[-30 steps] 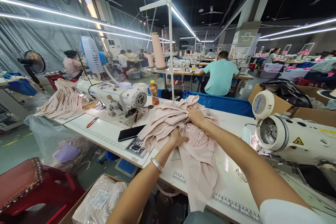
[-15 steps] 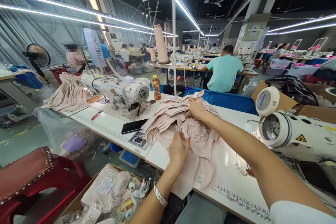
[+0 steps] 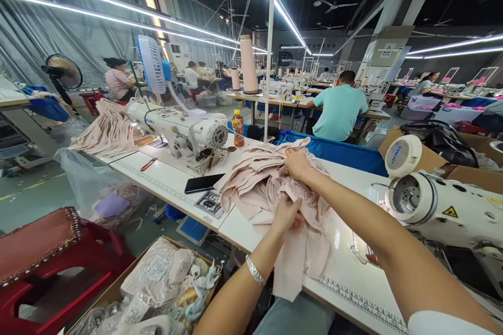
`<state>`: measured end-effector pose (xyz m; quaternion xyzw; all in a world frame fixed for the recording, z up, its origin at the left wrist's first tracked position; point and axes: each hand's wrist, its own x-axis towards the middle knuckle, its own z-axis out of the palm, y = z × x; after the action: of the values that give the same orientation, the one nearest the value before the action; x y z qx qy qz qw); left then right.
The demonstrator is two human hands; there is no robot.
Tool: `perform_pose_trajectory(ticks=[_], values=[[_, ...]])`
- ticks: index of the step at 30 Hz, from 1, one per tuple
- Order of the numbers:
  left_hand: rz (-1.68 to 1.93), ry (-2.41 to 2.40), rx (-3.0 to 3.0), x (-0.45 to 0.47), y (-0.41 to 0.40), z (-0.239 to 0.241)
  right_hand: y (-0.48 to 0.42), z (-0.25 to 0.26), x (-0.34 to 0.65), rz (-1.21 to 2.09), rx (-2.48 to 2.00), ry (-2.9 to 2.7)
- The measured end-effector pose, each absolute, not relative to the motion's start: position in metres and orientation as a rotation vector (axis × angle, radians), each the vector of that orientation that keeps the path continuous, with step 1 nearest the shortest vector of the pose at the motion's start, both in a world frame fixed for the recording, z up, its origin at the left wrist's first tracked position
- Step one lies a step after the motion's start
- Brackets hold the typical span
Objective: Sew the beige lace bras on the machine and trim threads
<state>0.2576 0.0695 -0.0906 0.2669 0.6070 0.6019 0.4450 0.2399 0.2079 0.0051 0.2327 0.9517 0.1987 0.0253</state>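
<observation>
A heap of pale pink fabric pieces (image 3: 251, 172) lies on the white table (image 3: 346, 256), with some strips hanging over its front edge. My right hand (image 3: 297, 165) is at the back of the heap, its fingers closed on the cloth. Lower down, my left hand (image 3: 286, 214), with a bracelet (image 3: 255, 270) at the wrist, has its fingers bent around fabric near the gathered, crinkled part (image 3: 304, 191) of the heap. My left fingertips are partly hidden by the cloth.
A sewing machine (image 3: 183, 133) stands at left, a second one (image 3: 448, 204) at right. A black phone (image 3: 202, 183), red scissors (image 3: 148, 164) and a drink bottle (image 3: 238, 128) lie or stand on the table. Below are a box of packets (image 3: 157, 282) and a red stool (image 3: 51, 256).
My left hand has moved right and slightly up, and now covers part of the gathered bunch. The hanging strips have shifted. My right hand keeps its place on the cloth.
</observation>
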Motion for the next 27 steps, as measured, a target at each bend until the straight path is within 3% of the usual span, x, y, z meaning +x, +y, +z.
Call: perform_pose_trajectory(ticks=[8, 12, 16, 21, 27], values=[[2.003, 1.258, 0.457, 0.244, 0.047, -0.056, 0.206, 0.013, 0.247, 0.64, 0.723, 2.928], [2.339, 1.082, 0.431, 0.2, 0.005, -0.004, 0.208, 0.012, 0.252, 0.601, 0.722, 2.958], [2.677, 0.517, 0.702, 0.165, 0.005, 0.066, 0.206, 0.007, 0.256, 0.577, 0.72, 2.984], [2.53, 0.256, 0.714, 0.152, 0.068, 0.112, 0.202, -0.004, 0.257, 0.58, 0.762, 3.025], [2.257, 0.344, 0.426, 0.181, 0.156, 0.073, 0.208, -0.019, 0.257, 0.545, 0.822, 3.134]])
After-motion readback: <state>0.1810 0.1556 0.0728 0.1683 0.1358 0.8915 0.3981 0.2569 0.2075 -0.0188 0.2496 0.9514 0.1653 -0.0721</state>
